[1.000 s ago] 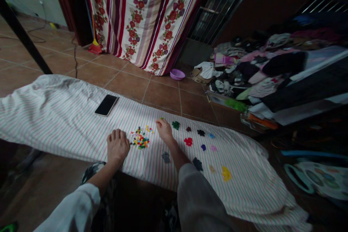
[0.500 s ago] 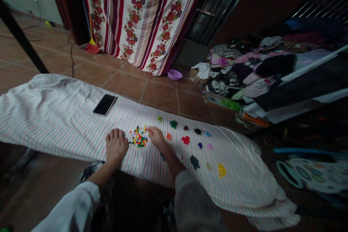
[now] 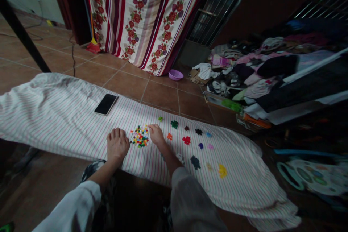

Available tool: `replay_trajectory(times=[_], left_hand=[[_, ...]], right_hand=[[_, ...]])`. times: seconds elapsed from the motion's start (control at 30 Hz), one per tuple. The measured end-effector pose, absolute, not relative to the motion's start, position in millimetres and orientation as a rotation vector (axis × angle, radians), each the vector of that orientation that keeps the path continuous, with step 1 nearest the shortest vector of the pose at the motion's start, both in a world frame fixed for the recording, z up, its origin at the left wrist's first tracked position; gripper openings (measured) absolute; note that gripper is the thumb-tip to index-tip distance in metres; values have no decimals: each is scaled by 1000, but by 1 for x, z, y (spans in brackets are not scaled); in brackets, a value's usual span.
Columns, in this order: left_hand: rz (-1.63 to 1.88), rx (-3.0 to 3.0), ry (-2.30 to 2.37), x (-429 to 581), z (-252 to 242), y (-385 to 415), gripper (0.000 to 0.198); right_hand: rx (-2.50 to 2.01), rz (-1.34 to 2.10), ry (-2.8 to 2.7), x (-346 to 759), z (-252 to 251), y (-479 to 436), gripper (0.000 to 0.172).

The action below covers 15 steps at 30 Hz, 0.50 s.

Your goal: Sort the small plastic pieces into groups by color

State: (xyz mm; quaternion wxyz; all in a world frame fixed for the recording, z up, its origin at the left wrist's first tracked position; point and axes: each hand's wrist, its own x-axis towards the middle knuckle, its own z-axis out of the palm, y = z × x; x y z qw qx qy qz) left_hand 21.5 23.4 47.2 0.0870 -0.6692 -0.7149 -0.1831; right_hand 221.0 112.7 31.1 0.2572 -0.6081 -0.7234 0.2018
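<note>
A heap of tiny mixed-colour pieces (image 3: 139,137) lies on a striped cloth (image 3: 54,112) spread over the floor. My left hand (image 3: 117,144) rests flat on the cloth just left of the heap, fingers stretched out. At the heap's right edge my right hand (image 3: 156,134) has its fingers curled down onto the pieces; what they pinch is too small to see. Small sorted clusters lie to the right: light green (image 3: 160,118), dark green (image 3: 174,124), orange (image 3: 169,136), red (image 3: 186,140), dark (image 3: 195,162), yellow (image 3: 222,170) and several more.
A black phone (image 3: 106,104) lies on the cloth at the far left of the heap. Beyond are tiled floor, a flowered curtain (image 3: 146,18), a purple bowl (image 3: 175,75) and a heap of clothes (image 3: 261,69) at the right. A dark pole (image 3: 21,32) slants at the left.
My right hand drew back from the light green cluster to the right edge of the mixed heap. The left hand stayed flat in place.
</note>
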Motion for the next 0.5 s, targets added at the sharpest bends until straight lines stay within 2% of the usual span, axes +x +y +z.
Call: replay_trajectory(times=[0.23, 0.5], left_hand=[[-524, -2003, -2149, 22, 50, 22, 23], [-516, -1999, -2158, 22, 50, 23, 23]], right_hand=[[-1514, 526, -2012, 216, 32, 95, 37], [-1734, 465, -2210, 203, 49, 92, 32]])
